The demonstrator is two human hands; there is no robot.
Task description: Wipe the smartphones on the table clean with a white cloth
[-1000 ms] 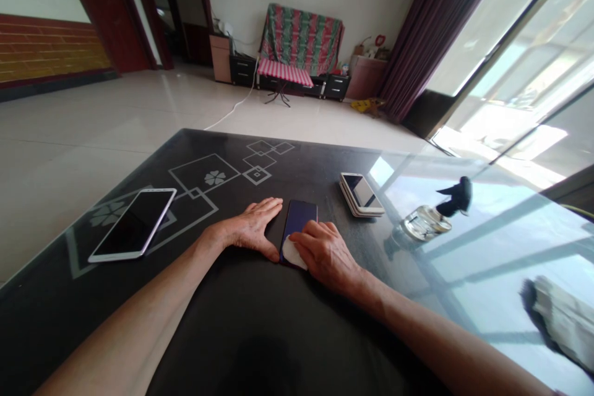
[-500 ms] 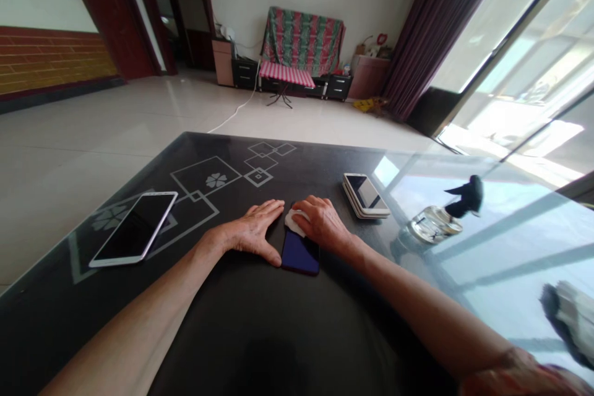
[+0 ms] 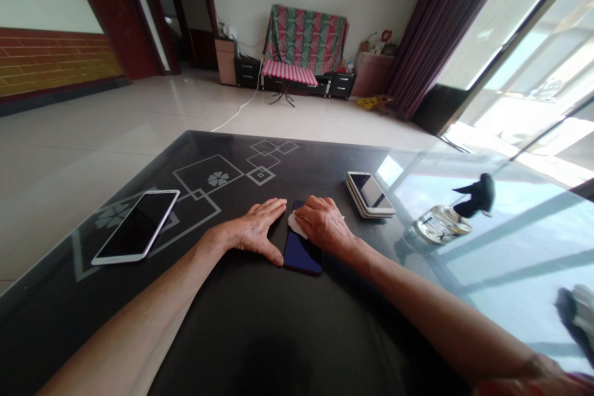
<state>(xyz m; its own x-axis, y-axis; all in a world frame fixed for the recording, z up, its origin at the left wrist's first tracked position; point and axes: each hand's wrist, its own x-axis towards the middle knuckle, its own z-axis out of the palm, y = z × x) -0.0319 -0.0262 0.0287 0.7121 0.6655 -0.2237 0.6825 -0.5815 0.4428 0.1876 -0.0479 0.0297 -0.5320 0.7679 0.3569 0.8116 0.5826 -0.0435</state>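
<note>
A dark smartphone (image 3: 302, 253) with a bluish sheen lies flat on the black glossy table (image 3: 260, 322). My right hand (image 3: 327, 223) is closed over a white wipe (image 3: 296, 223), pressing it against the upper part of the phone. Its fingers cover much of the wipe and the phone's far end. Fingers spread, my left hand (image 3: 257, 229) rests at the phone's left side, the thumb tip touching its lower left edge.
To the left lies a white-framed tablet (image 3: 137, 229). Beyond my right hand is a stack of phones (image 3: 370, 193). A clear spray bottle (image 3: 445, 223) with a black trigger stands to the right, and a blurred grey-and-white item (image 3: 580, 315) sits at the right edge.
My right hand and the wipe have shifted very slightly on the phone. The whole view has moved a little; my left hand keeps its place by the phone.
</note>
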